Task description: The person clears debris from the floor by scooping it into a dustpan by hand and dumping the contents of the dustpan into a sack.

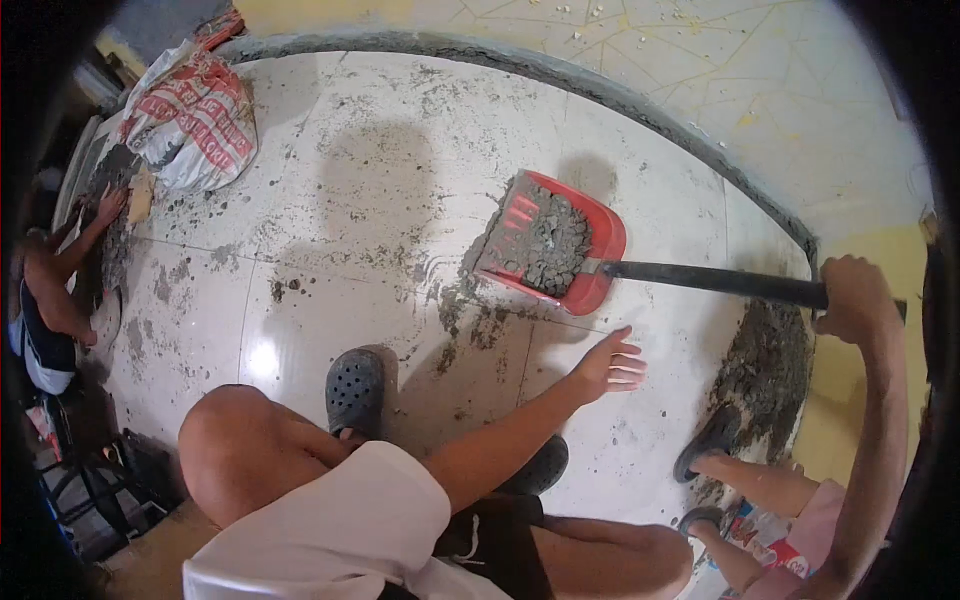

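My left hand [609, 366] reaches across to the right, fingers apart and holding nothing. It is just below a red dustpan [610, 225], apart from it. Wet grey cement mix [555, 245] lies heaped in the pan, whose mouth faces left. The pan's black handle [715, 283] runs right into the fist of another person [862, 300], whose arm comes up beside pink clothing at the lower right. No right hand that I can tell as my own shows in the frame.
White floor tiles [300, 310] are smeared with cement. A red-and-white sack [200, 125] lies at the upper left, near another worker [55, 300]. More grey mix [765, 365] lies by the right wall. The co-worker's sandaled foot [708, 442] stands next to it.
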Tool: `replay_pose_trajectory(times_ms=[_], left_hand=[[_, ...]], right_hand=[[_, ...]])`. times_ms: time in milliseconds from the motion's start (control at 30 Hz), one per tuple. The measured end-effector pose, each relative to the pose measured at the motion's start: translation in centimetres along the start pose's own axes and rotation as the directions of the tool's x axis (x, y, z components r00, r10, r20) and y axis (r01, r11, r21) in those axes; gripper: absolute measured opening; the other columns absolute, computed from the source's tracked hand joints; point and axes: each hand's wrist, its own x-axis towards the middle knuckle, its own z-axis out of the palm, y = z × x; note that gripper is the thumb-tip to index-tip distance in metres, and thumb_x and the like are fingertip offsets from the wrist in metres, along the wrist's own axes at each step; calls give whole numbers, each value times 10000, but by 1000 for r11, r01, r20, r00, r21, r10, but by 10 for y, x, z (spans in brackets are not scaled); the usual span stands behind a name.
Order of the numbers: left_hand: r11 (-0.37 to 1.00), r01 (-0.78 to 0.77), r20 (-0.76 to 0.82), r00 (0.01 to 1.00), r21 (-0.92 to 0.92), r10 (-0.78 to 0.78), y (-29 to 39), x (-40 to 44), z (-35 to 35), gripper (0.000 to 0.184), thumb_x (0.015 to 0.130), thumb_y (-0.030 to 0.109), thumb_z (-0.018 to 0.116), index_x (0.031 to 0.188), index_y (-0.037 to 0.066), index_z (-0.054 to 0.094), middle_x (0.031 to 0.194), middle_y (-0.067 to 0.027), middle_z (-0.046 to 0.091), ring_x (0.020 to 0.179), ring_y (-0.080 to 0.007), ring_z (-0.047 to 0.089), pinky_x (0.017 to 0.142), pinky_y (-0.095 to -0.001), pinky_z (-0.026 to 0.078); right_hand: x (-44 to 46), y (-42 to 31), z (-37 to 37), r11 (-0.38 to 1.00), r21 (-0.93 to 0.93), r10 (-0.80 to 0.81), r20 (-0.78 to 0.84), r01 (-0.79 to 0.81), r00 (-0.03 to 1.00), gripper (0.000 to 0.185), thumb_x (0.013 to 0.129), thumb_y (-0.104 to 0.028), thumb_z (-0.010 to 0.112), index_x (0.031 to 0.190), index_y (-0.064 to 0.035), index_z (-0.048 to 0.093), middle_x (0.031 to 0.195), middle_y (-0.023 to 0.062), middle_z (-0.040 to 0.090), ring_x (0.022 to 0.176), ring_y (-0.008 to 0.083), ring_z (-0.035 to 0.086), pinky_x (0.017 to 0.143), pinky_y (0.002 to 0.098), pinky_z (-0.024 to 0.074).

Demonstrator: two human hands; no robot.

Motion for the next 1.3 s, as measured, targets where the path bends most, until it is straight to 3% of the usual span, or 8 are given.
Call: replay_pose_trajectory(times_ms=[133,367,467,700,867,933,1067,1300], left_hand=[[741,141,228,974,-657,17,3,-8,-3,928,833,560,657,1447,11,230,1404,-258,406,1276,-420,454,1056,-594,375],[723,-137,17,979,-677,202,36,13,26,654,839,398,709,1265,53,352,1215,-224,455,1117,-409,525,1051,-582,381],[609,-47,-121,989,-792,-82,86,30,37,377,933,202,559,1188,23,347,1081,-241,469,971,-391,567,842,-537,539],[779,-306,-219,951,-547,220,253,-16,11,303,955,136,439,1155,-80,372,1036,-238,520,921,-403,626,839,-516,576],[863,-492,-338,797,116,500,302,-109,-5,306,956,222,482,1108,-42,450,1060,-216,560,1015,-356,604,955,-472,515],[867,-489,-423,768,98,480,308,-149,-3,268,972,239,471,1082,-3,497,1073,-187,576,1039,-331,600,960,-477,503],[836,-488,-261,797,251,544,310,-205,-40,290,993,280,446,1009,-7,484,982,-173,608,1002,-332,624,927,-463,540],[587,-565,-51,745,-579,666,282,-216,-125,279,946,234,582,1004,-36,541,1161,-262,589,1155,-349,565,1025,-437,474]], right_hand=[[-55,-4,32,983,-111,-166,-213,145,963,260,747,-124,697,971,-17,621,837,148,647,795,302,643,726,379,508],[-137,-38,7,939,-203,-338,-408,277,848,156,883,-153,585,948,-18,628,768,123,673,668,290,686,579,387,549],[-143,-40,-15,967,-121,-255,-433,224,865,159,884,-164,579,954,-30,629,780,115,682,692,296,692,595,392,553],[-128,-47,-46,985,18,-144,-479,174,866,167,887,-187,565,969,-58,632,809,97,701,750,309,705,633,404,562],[-91,-53,-38,839,240,-154,-756,488,636,373,711,-83,746,1055,-56,603,927,141,587,885,329,561,838,428,450],[-81,-66,-63,850,404,-132,-460,339,878,373,713,-74,742,1059,-51,605,938,148,591,909,328,565,844,425,457],[-85,-83,-95,772,500,-183,-417,393,890,342,729,-92,729,1046,-42,610,957,157,599,934,327,572,864,423,459],[-80,-132,-118,604,473,-464,-446,641,766,163,771,-131,627,846,13,606,828,246,624,876,402,614,847,479,473]])
